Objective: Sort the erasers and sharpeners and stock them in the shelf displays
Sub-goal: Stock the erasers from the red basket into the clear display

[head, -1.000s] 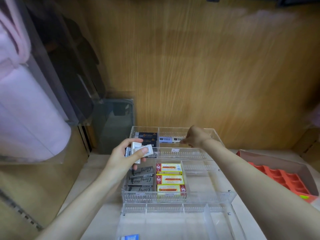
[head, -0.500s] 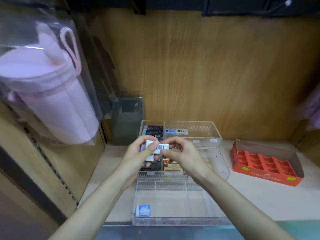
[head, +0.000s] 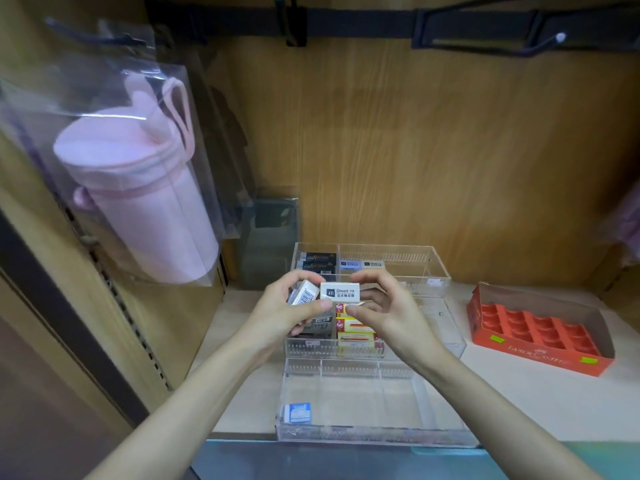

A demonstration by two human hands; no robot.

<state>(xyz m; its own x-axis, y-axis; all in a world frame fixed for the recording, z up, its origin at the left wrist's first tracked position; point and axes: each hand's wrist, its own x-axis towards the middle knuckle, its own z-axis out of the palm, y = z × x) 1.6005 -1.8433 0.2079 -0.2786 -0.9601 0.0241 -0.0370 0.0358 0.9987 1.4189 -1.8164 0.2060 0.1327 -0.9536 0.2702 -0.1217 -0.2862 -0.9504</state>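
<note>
My right hand [head: 384, 313] pinches a white boxed eraser [head: 341, 293] between thumb and fingers, label facing me, above the clear acrylic tiered display [head: 446, 341]. My left hand [head: 284, 310] grips a small stack of white erasers [head: 304, 294] right beside it, thumb near the held eraser. Below the hands, the middle tier holds grey-black erasers [head: 317, 329] and yellow-red erasers [head: 356, 332]. The back tier holds black erasers [head: 318, 261] and white-blue erasers [head: 362, 264]. A blue-white eraser [head: 298, 412] lies in the front tier's left corner.
An orange cardboard tray [head: 540, 355] with empty cells sits on the shelf at the right. A pink pouch in clear packaging [head: 138, 195] hangs at the left. A wooden back panel stands behind. A dark clear packet [head: 270, 233] leans in the back left corner.
My right hand came back from the rear tier to my left hand and took one white eraser from the stack. The view pulled back and now shows the whole display.
</note>
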